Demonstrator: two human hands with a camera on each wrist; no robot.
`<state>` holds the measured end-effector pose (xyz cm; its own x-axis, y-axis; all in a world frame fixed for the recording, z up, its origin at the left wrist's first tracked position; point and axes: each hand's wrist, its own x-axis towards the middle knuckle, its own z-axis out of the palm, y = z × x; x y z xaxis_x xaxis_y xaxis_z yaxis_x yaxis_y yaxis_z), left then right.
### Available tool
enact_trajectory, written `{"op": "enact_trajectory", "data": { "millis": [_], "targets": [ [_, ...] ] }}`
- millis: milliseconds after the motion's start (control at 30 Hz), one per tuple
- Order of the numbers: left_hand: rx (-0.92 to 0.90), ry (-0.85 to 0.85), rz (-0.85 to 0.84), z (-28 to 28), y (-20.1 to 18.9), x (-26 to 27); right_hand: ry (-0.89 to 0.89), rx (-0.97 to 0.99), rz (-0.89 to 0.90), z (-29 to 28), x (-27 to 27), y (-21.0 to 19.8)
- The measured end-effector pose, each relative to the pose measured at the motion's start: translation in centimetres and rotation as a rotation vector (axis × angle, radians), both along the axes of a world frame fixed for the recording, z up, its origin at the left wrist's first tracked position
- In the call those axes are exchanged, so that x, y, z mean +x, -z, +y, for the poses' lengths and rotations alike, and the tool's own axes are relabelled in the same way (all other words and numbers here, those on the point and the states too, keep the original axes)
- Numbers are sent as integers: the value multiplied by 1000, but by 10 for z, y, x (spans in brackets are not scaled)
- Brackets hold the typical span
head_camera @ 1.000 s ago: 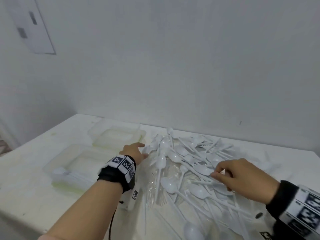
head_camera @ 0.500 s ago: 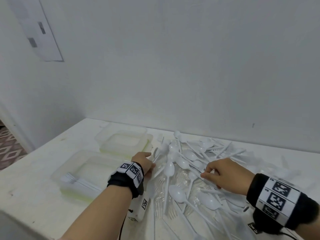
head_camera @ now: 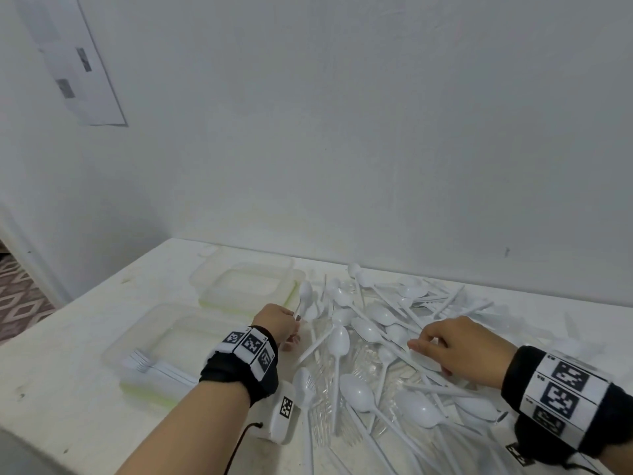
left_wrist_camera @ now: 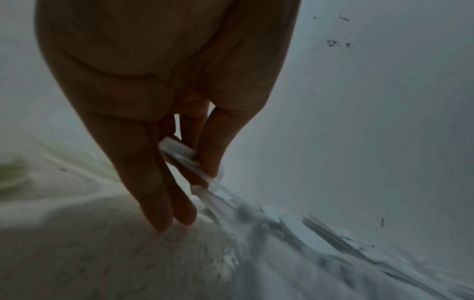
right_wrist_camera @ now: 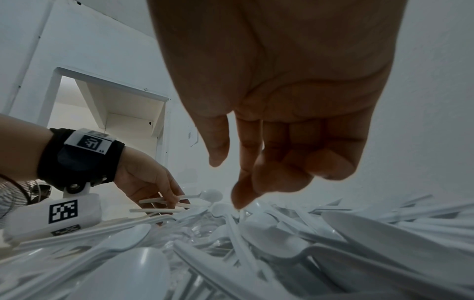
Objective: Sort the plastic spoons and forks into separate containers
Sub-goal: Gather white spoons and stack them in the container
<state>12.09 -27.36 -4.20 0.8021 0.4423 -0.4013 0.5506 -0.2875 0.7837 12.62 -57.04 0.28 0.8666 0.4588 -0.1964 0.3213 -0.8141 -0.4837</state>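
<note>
two hands over the pile of white spoons and clear forks (head_camera: 376,354) on the table (head_camera: 68,389). left hand (head_camera: 277,322) pinches a spoon (right_wrist_camera: 179,198) by its handle at the pile's left edge, beside the far container (head_camera: 245,279). right hand (head_camera: 459,347), fingers curled, tips touching the pile; grip unclear. near container (head_camera: 137,337) holds stacked forks.

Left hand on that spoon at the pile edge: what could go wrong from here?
1. The left hand pinches a white spoon by its handle, with another handle lying under the fingers; both may lift together.
2. The pile is tangled, so pulling could drag neighbours toward the table edge.
3. Clear forks under the white spoons are hard to see and may get missed.
</note>
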Motion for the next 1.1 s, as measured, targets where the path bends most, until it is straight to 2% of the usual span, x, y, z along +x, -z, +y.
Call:
{"op": "enact_trajectory", "data": {
  "millis": [133,300,367,700,833,933,1100],
  "targets": [
    [47,42,65,-5,-4,7,-9,-22,-10,1,0,1],
    [223,95,139,-6,-4,19,-24,-51,-30,-1,-1,1],
    [222,89,156,-4,0,22,-25,-49,-34,-2,0,1],
    [298,156,175,-14,-1,29,-27,-67,-34,-8,0,7],
    [329,175,135,-16,-3,30,-29,-67,-34,-8,0,7],
    [289,188,78,-13,-2,31,-22,-64,-28,-9,0,6],
    [18,41,-84,-9,3,27,-16,-54,-19,-10,0,6]
  ]
}}
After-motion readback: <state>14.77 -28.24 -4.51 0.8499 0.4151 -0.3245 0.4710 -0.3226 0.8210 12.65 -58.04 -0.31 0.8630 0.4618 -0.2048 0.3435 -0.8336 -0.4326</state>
